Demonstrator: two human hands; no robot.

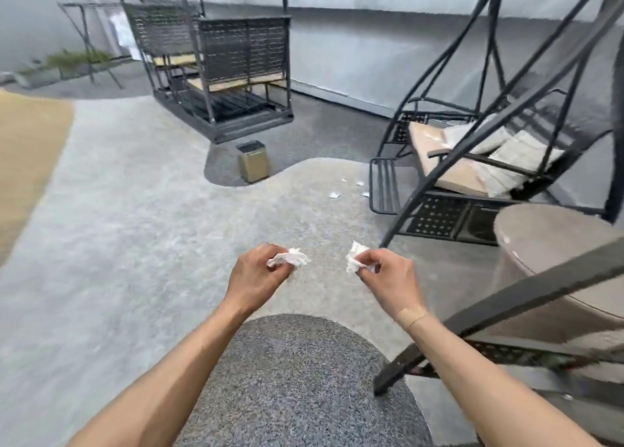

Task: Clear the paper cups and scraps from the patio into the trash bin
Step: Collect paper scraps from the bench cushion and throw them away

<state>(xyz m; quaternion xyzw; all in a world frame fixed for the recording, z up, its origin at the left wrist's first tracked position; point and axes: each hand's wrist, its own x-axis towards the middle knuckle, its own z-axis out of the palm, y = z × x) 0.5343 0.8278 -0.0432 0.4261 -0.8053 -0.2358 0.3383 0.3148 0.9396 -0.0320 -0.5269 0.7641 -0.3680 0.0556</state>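
My left hand (255,274) grips a crumpled white paper scrap (293,257) that sticks out past its fingers. My right hand (388,276) grips another crumpled white scrap (354,257). Both hands are held out in front of me above the grey patio floor, a little apart. A small gold-sided trash bin (253,163) with a dark open top stands on the floor farther ahead. Several small white scraps (334,195) lie on the floor to the right of the bin, near the swing's footrest. No paper cup is visible.
A black metal swing seat (472,163) with beige cushions stands at the right, its slanted legs (506,311) crossing close to my right arm. A round beige table (557,254) sits beside it. Another black swing bench (233,75) stands behind the bin.
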